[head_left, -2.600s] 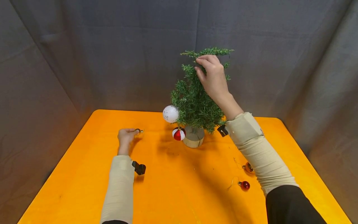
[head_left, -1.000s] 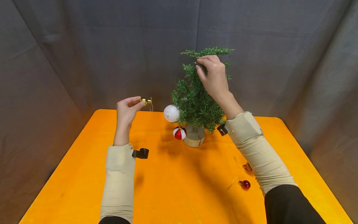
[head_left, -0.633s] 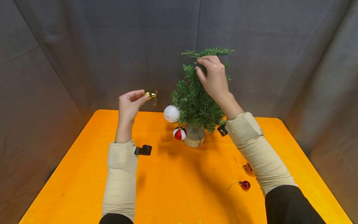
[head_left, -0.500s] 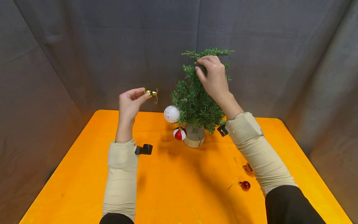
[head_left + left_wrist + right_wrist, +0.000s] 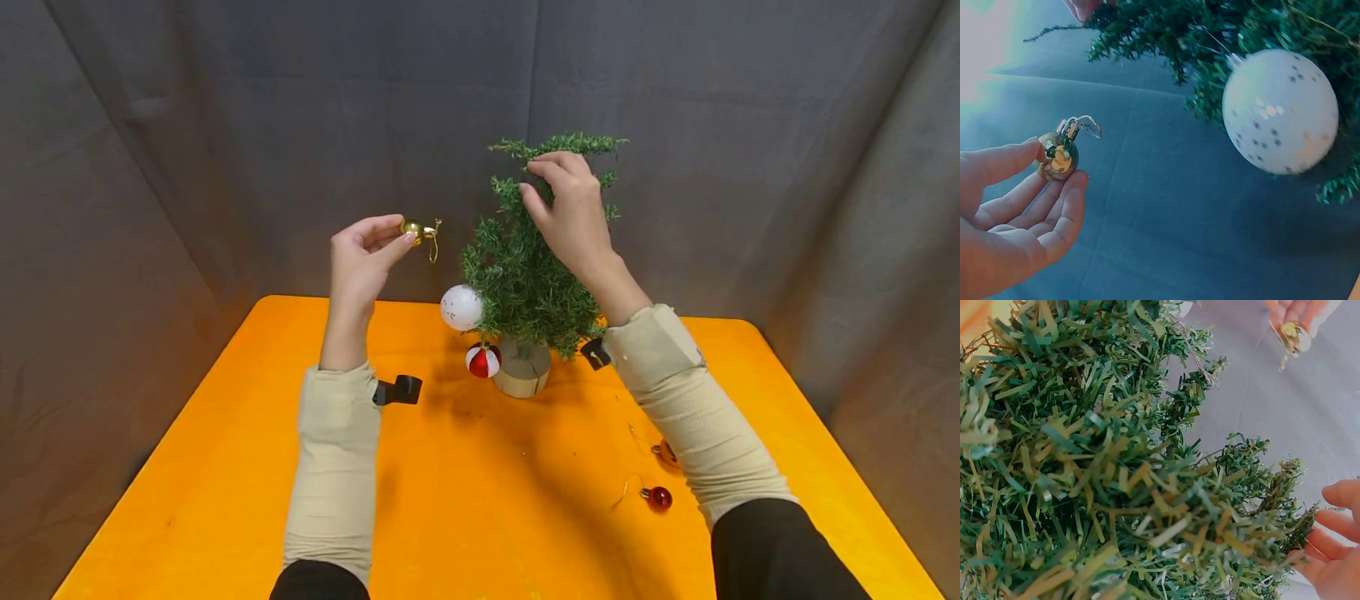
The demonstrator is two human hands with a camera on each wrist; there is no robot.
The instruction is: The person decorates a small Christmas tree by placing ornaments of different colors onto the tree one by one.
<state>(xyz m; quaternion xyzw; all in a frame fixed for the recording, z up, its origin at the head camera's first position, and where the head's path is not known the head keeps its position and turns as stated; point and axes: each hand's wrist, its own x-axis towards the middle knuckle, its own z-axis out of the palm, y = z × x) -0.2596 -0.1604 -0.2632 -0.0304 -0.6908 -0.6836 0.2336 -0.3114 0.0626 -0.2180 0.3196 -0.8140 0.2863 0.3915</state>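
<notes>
Grey curtain [image 5: 300, 150] behind; left of centre, the left hand [image 5: 358, 262] pinches a gold ball [image 5: 412, 231]. Left wrist view: shiny ball, fingertip hold, could slip. Right wrist view: lower right, the right hand [image 5: 1340, 565] touches the tree [image 5: 1097, 456], grip unclear.

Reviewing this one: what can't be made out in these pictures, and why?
Head view: right side of the orange bauble, hidden by the right sleeve.
Head view: far side of the green artificial tree, behind its own foliage.
Left wrist view: part of the gold bauble, covered by the left hand.
Right wrist view: part of the right hand, cut off by the right edge; whether it pinches the branch tip is unclear.
</notes>
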